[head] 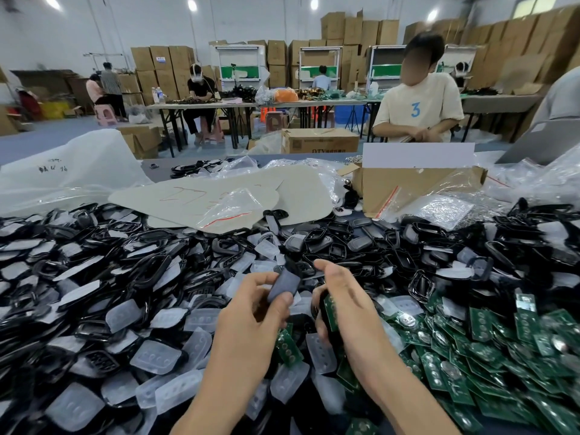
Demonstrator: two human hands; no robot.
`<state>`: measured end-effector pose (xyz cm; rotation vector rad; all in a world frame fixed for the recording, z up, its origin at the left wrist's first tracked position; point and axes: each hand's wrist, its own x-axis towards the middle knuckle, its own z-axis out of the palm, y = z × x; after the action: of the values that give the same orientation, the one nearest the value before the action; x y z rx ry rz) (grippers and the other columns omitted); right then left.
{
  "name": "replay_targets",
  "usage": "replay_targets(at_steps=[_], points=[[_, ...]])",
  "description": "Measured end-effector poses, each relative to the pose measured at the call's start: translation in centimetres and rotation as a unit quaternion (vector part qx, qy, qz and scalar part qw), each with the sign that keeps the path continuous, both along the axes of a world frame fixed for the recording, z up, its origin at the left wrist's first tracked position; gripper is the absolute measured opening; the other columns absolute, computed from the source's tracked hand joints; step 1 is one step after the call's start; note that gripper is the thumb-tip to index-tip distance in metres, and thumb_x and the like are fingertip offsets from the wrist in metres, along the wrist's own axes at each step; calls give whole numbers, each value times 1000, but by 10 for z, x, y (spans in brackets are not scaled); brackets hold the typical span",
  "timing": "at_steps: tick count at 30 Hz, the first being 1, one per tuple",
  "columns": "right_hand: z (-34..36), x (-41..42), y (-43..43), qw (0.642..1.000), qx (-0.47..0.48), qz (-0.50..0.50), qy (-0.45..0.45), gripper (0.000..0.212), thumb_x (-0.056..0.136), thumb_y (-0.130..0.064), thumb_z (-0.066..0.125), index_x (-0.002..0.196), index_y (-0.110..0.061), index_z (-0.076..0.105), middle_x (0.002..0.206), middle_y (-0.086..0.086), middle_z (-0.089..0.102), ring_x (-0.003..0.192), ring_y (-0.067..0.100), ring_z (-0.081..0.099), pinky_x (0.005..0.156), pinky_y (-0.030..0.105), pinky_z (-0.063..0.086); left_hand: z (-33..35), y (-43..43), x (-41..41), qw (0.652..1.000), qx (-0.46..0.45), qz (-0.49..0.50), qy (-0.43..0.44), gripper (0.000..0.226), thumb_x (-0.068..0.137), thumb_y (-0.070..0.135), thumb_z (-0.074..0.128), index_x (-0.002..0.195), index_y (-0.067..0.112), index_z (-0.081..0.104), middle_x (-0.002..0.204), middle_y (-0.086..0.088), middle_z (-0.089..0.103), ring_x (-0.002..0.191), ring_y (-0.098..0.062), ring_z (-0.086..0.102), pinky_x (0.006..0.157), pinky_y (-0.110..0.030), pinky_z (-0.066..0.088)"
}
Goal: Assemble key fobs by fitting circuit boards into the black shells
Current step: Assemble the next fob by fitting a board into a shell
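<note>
The left grip [251, 312] pinches a matte grey shell half [280, 285] between thumb and fingertips, tilted toward the other hand, probably so it can close over its mate. The right grip [348, 306] clasps a black shell [320, 304] with a green circuit board [330, 310] lying in it, its open face turned leftward. Loose boards [470, 334] heap just right of this grip. Empty black shells [150, 271] and translucent pads [157, 356] pile up left of the left grip.
</note>
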<state>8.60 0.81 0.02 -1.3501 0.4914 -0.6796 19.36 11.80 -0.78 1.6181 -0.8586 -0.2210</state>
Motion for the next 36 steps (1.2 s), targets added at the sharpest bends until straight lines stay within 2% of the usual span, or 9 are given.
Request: replay_targets(at_steps=[3, 6, 9, 11, 15, 19, 24, 28, 36], points=[[0, 3, -5, 989, 145, 10, -43, 37, 100, -3, 45, 119, -28, 65, 71, 2, 65, 51, 17, 55, 49, 29, 46, 4, 1, 3, 996, -51, 1, 73, 21, 94, 12, 65, 102, 31, 61, 85, 1, 75, 72, -13, 70, 66, -25, 57], [-1, 6, -4, 984, 162, 10, -69, 45, 99, 9, 43, 124, -24, 59, 80, 2, 71, 62, 18, 65, 57, 27, 55, 7, 1, 3, 987, -79, -15, 138, 16, 93, 11, 65, 107, 17, 62, 84, -4, 76, 69, -12, 69, 65, -21, 56], [-3, 7, -3, 986, 145, 10, -84, 47, 103, 5, 45, 136, -29, 44, 98, 4, 78, 81, 19, 74, 64, 27, 59, 10, 0, 0, 982, -91, -29, 164, 19, 91, 12, 66, 109, 17, 62, 85, -8, 76, 69, -12, 68, 65, -21, 57], [-2, 6, -4, 987, 134, 8, -85, 42, 103, 2, 48, 136, -23, 47, 106, 8, 78, 87, 21, 76, 67, 26, 60, 10, 0, -1, 980, -96, -34, 171, 23, 89, 13, 67, 111, 17, 61, 87, -11, 76, 70, -14, 68, 66, -21, 57], [-1, 5, -3, 989, 128, 12, -76, 32, 102, -2, 50, 128, -17, 60, 103, 12, 77, 78, 18, 73, 63, 23, 56, 8, -1, -3, 982, -86, -44, 164, 34, 80, 27, 68, 113, 20, 61, 88, -8, 77, 74, -17, 70, 68, -23, 58], [0, 6, -1, 985, 143, 12, -92, 30, 102, -1, 50, 122, -17, 64, 93, 11, 76, 67, 15, 68, 56, 25, 56, 7, -2, -5, 983, -81, -44, 160, 36, 77, 31, 69, 111, 23, 61, 87, -5, 77, 67, -16, 69, 67, -23, 58], [-3, 5, -1, 991, 97, 17, -85, 33, 102, -7, 53, 126, -28, 63, 106, 8, 77, 85, 19, 72, 71, 29, 59, 6, -3, -6, 979, -99, -33, 174, 26, 85, 20, 70, 110, 20, 63, 85, -7, 77, 65, -15, 68, 63, -23, 57], [-4, 5, -1, 991, 100, 14, -88, 34, 100, -9, 57, 129, -27, 62, 111, 8, 76, 91, 22, 75, 73, 30, 61, 7, -3, -4, 971, -121, -24, 204, 22, 91, 10, 66, 111, 17, 62, 81, -7, 76, 65, -13, 67, 60, -24, 58], [-5, 7, -2, 985, 135, 23, -103, 30, 96, -10, 59, 125, -16, 60, 112, 8, 76, 94, 23, 75, 72, 32, 61, 9, 0, -3, 974, -118, -5, 195, 19, 94, 12, 65, 109, 24, 62, 85, -5, 77, 67, -12, 68, 60, -18, 54]])
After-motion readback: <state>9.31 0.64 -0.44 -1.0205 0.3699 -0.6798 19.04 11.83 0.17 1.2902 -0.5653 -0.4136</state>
